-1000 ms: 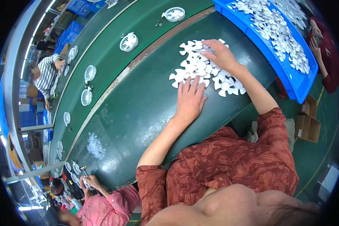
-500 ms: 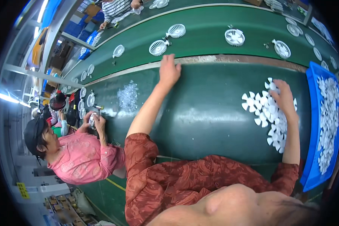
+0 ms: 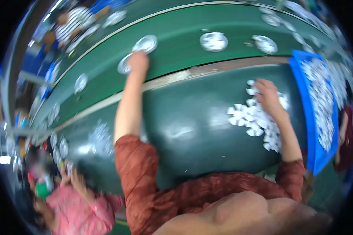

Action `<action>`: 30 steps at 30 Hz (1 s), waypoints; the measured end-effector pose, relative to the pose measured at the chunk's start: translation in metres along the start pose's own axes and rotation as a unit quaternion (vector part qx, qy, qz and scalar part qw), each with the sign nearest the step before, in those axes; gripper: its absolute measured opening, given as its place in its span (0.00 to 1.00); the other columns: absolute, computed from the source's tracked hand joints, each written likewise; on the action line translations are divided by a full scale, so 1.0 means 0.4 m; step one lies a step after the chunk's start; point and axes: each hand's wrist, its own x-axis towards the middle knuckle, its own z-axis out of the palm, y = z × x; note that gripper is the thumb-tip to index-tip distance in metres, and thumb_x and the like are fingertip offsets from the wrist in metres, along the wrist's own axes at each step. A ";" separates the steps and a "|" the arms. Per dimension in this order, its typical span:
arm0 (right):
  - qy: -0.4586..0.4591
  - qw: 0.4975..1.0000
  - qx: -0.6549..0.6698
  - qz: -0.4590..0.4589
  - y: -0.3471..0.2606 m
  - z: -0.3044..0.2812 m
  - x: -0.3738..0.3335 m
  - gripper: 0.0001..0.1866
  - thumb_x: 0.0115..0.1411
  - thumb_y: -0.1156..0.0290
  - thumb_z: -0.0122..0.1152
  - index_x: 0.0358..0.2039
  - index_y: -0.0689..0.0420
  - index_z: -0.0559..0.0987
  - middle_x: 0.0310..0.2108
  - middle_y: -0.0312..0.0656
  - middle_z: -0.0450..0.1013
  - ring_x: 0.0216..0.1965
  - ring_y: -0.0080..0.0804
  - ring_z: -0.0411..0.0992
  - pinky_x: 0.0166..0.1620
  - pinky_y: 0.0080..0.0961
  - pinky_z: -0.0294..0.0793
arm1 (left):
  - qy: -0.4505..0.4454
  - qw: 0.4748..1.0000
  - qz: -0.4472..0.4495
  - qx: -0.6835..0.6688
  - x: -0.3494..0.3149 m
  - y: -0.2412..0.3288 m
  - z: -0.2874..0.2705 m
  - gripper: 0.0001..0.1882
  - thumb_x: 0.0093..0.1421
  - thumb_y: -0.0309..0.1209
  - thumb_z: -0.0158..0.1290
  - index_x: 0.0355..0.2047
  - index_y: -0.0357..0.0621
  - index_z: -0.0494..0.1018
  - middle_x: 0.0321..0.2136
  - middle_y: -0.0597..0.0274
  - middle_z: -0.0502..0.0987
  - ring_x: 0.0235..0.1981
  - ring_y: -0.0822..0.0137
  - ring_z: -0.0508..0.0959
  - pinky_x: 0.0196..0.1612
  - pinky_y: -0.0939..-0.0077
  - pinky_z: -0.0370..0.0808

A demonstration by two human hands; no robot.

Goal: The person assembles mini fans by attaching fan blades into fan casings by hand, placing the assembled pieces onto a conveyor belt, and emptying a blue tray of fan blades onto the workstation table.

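Note:
My left hand (image 3: 139, 62) reaches over the green conveyor belt. It is at a round white fan housing (image 3: 124, 64), touching or just above it; its fingers are smeared by motion. A second white fan housing (image 3: 146, 43) lies just beyond that hand. On the dark green worktop, my right hand (image 3: 268, 96) is at the far side of a loose pile of small white fan blades (image 3: 255, 117). Its fingers are curled down with the tips on a white fan blade (image 3: 251, 90) at the pile's edge. The palm side is hidden.
A blue tray (image 3: 302, 90) full of white fan blades stands at the right. More fan housings (image 3: 213, 41) lie along the belt, beyond a pale ledge (image 3: 192, 74). Small clear parts (image 3: 101, 139) are heaped at left. A co-worker in pink (image 3: 80, 207) works beside me; another in stripes (image 3: 74, 23) is across.
My left hand has moved from the ledge out over the belt, to the fan housings. My right hand stays at the fan blades. The whole view has swung and blurred.

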 end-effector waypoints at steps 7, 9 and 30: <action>-0.036 0.999 -0.016 0.037 -0.001 -0.018 -0.028 0.18 0.48 0.75 0.62 0.43 0.58 0.75 0.46 0.44 0.70 0.47 0.47 0.66 0.50 0.39 0.67 | 0.038 0.992 0.069 -0.100 -0.217 0.034 -0.235 0.17 0.54 0.20 0.45 0.44 0.44 0.72 0.36 0.40 0.69 0.34 0.43 0.74 0.35 0.55 0.71; -0.013 1.000 -0.021 0.018 -0.048 -0.051 -0.028 0.18 0.49 0.75 0.62 0.43 0.57 0.75 0.46 0.45 0.69 0.48 0.46 0.66 0.50 0.39 0.67 | 0.081 0.985 0.108 -0.107 -0.334 0.013 -0.305 0.17 0.54 0.19 0.44 0.44 0.44 0.71 0.35 0.43 0.69 0.35 0.45 0.74 0.35 0.56 0.71; -0.053 0.986 0.151 -0.054 -0.271 -0.043 -0.131 0.14 0.51 0.76 0.60 0.40 0.59 0.76 0.36 0.47 0.73 0.42 0.46 0.71 0.44 0.37 0.72 | -0.061 0.975 0.142 -0.163 -0.535 0.041 -0.351 0.19 0.54 0.30 0.53 0.47 0.44 0.70 0.42 0.53 0.74 0.45 0.51 0.72 0.46 0.58 0.71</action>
